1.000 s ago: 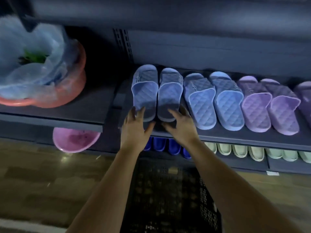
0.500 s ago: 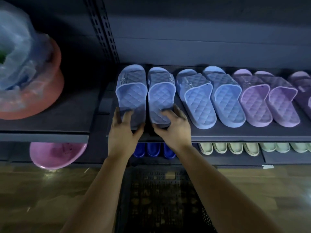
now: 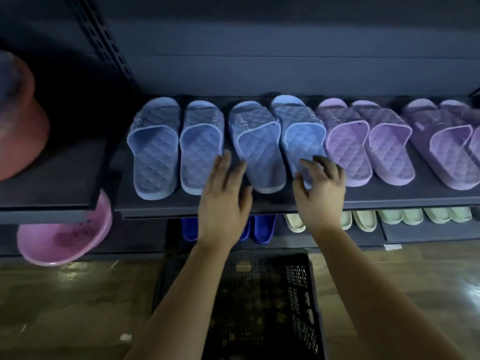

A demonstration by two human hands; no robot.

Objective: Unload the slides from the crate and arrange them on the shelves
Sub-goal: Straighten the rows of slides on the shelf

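Two pairs of light blue quilted slides stand toes-in on the dark shelf (image 3: 259, 203). The left pair (image 3: 176, 149) stands free. My left hand (image 3: 223, 203) reaches over the shelf edge, fingers straight, touching the heel of the third blue slide (image 3: 255, 146). My right hand (image 3: 320, 193) hovers with spread, bent fingers over the heel of the fourth blue slide (image 3: 302, 141), holding nothing. Purple slides (image 3: 363, 146) continue to the right. The black perforated crate (image 3: 306, 307) sits on the floor under my arms; only its mesh shows.
An orange-red basin (image 3: 23, 126) sits on the left shelf and a pink basin (image 3: 59, 242) below it. The lower shelf carries dark blue slides (image 3: 261, 227) and pale green slides (image 3: 389, 216). A slotted upright (image 3: 109, 48) divides the shelf bays. The floor is wood.
Both hands have left the heels of the leftmost blue pair and moved right to the second blue pair. The view has shifted with them.
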